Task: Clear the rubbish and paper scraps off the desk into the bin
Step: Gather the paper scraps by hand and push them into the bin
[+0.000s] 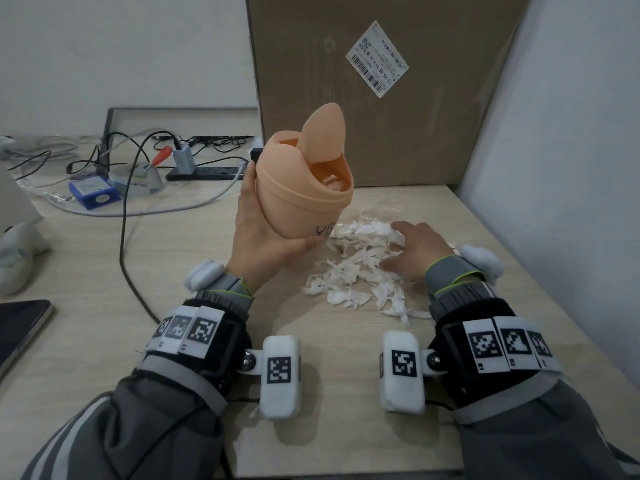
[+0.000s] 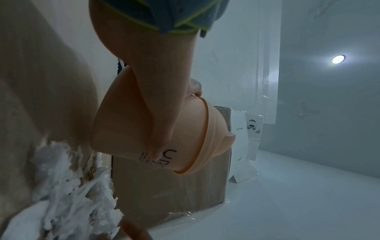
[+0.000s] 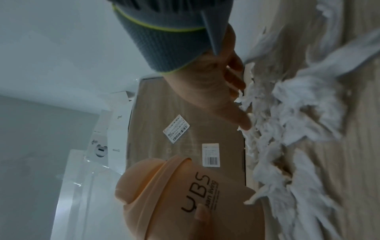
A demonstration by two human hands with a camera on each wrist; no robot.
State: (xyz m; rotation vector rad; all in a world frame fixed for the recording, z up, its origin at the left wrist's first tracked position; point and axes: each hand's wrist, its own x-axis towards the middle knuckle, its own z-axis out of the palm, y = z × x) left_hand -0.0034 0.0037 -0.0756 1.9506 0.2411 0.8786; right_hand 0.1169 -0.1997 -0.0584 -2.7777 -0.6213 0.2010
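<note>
A peach swing-lid bin (image 1: 301,192) is held tilted above the desk, gripped round its lower body by my left hand (image 1: 258,233). Its flap (image 1: 322,133) stands swung up, and a few white scraps show inside the opening. In the left wrist view the left hand (image 2: 164,113) wraps the bin (image 2: 123,123). A pile of torn white paper scraps (image 1: 356,271) lies on the desk just right of the bin. My right hand (image 1: 412,247) rests palm down on the pile's far right side, fingers spread. In the right wrist view its fingers (image 3: 238,118) touch the scraps (image 3: 287,129) beside the bin (image 3: 174,203).
A large cardboard box (image 1: 381,98) stands right behind the scraps, and a white partition (image 1: 554,168) closes the right side. At the back left lie cables, a power strip (image 1: 204,173), a blue box (image 1: 93,195) and a red-handled screwdriver (image 1: 161,157). A dark tablet (image 1: 20,327) sits at the left edge.
</note>
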